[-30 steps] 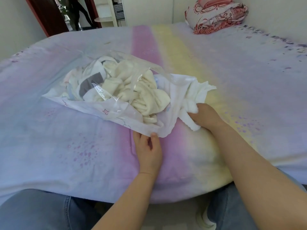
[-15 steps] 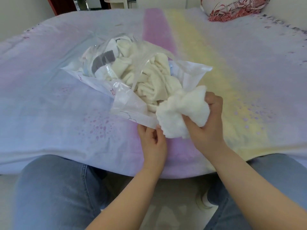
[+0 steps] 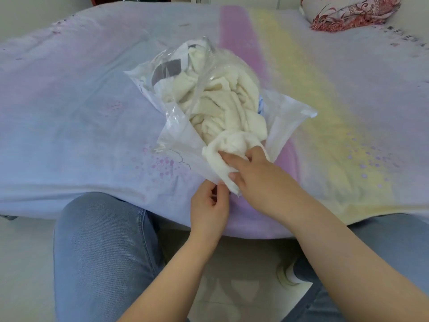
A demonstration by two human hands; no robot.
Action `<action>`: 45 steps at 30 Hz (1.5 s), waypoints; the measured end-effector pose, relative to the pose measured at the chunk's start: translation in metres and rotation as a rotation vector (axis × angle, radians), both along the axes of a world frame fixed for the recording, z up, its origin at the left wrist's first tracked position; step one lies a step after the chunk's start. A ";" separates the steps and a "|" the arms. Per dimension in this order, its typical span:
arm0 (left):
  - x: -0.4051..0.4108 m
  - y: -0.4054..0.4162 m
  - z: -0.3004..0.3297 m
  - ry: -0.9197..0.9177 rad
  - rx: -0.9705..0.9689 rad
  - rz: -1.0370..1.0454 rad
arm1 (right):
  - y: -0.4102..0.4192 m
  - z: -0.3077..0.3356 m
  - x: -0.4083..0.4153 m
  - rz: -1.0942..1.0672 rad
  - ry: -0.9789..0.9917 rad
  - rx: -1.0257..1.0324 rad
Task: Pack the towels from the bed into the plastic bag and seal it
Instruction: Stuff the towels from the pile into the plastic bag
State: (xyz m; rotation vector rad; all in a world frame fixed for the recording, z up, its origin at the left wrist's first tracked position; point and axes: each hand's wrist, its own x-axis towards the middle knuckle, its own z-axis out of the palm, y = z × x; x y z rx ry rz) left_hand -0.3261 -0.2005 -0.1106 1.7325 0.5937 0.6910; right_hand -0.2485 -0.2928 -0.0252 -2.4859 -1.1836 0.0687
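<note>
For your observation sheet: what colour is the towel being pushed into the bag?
Cream-white towel, plain with no pattern, seen in the head view.

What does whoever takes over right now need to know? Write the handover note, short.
Left hand: pinches the near edge of the plastic bag at its mouth, holding it open.
Right hand: pushes a white towel into the mouth; its fingers are on the towel, which is only partly in.
The bag lies on the bed, already stuffed with cream towels.
Done: most towels are packed.
Left: push this towel fully in, then seal the mouth, which is open. No loose towels show elsewhere on the bed.
</note>
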 end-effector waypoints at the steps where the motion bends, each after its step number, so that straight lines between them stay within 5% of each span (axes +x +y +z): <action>1: -0.001 0.001 0.003 -0.005 0.017 -0.008 | 0.006 0.002 0.003 0.036 0.053 -0.014; 9: -0.020 0.016 0.000 -0.034 0.084 0.056 | 0.083 0.006 0.013 -0.073 -0.093 -0.218; 13: -0.026 0.018 -0.002 -0.090 0.022 0.094 | 0.133 0.006 0.045 -0.222 0.086 -0.222; 16: -0.028 0.020 -0.002 -0.113 0.002 0.086 | 0.151 0.000 0.057 -0.223 0.024 -0.309; 28: -0.024 0.033 0.001 -0.159 -0.090 0.006 | 0.122 0.027 0.020 -0.150 0.003 -0.412; 34: -0.023 0.037 0.005 -0.183 -0.090 -0.067 | 0.072 0.057 -0.004 -0.110 -0.151 -0.186; 40: -0.023 0.034 0.005 -0.118 -0.093 -0.082 | 0.052 0.078 -0.013 -0.189 -0.355 0.758; 45: -0.021 0.031 0.002 -0.133 -0.130 -0.103 | 0.064 0.088 0.003 -0.165 -0.423 0.779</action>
